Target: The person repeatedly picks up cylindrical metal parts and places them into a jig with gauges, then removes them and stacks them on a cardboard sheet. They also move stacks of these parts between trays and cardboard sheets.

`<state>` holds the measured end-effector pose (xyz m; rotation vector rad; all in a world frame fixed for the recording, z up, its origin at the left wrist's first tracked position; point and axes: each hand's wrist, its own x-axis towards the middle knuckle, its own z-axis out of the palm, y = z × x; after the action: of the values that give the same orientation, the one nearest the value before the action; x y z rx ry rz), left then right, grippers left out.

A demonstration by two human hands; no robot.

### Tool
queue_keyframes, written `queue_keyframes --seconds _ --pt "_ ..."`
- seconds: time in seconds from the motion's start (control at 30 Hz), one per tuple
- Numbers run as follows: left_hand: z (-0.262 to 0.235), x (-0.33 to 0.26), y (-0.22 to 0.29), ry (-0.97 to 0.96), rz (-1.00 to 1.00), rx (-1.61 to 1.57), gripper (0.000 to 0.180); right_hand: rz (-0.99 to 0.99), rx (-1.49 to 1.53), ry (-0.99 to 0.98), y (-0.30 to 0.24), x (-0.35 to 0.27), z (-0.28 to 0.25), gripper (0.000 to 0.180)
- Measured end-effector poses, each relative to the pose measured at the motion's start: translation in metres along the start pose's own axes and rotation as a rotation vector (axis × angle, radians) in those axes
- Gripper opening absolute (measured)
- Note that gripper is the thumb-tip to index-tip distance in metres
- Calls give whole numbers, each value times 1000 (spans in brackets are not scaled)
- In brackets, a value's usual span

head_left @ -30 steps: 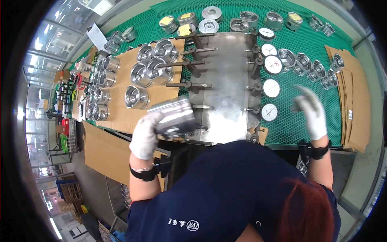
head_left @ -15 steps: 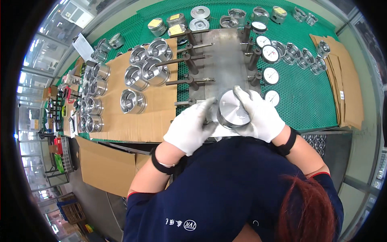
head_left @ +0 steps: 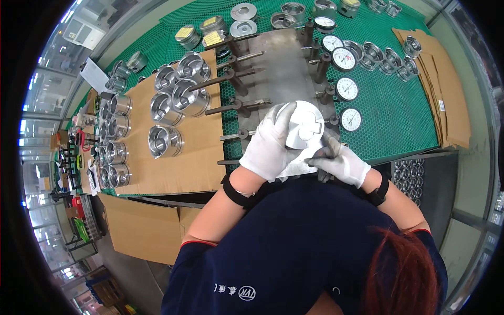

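A silvery metal piston (head_left: 301, 137) is tilted above the near end of a grey metal plate (head_left: 286, 60), its round face with a shaped recess turned up. My white-gloved left hand (head_left: 270, 142) is closed on the piston's left side, with the fingers over its upper edge. Just to the lower right of the piston, my right hand (head_left: 341, 161) has its fingers bent and apart, the glove's fingertips darkened. Whether those fingertips touch the piston is hard to see. Below the piston lies a bright pale surface (head_left: 296, 167).
Dial gauges (head_left: 350, 119) on dark posts line the plate's right side; rods on posts (head_left: 239, 107) line its left. Several pistons (head_left: 165, 142) stand on cardboard (head_left: 197, 163) to the left. More pistons (head_left: 391, 62) and stacked cardboard (head_left: 446, 100) are at the right on green matting (head_left: 388, 136).
The piston has been turned so a recessed face shows instead of its plain top. My left hand has come onto it, while my right hand has slid off its top to the lower right.
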<state>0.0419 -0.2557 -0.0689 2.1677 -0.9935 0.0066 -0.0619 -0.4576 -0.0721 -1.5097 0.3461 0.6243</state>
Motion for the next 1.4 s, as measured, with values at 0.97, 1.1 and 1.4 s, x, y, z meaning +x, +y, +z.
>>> queue_keyframes --seconds 0.97,1.1,1.4 --pt "-60 8 34 -8 -135 -599 48 -559 477 113 -43 -58 -77 56" --pt "-101 -8 -27 340 -368 -182 44 -567 461 785 0 -56 -172 42" --pt "-143 -88 -152 36 -998 726 61 -70 534 1072 89 6 -397 36"
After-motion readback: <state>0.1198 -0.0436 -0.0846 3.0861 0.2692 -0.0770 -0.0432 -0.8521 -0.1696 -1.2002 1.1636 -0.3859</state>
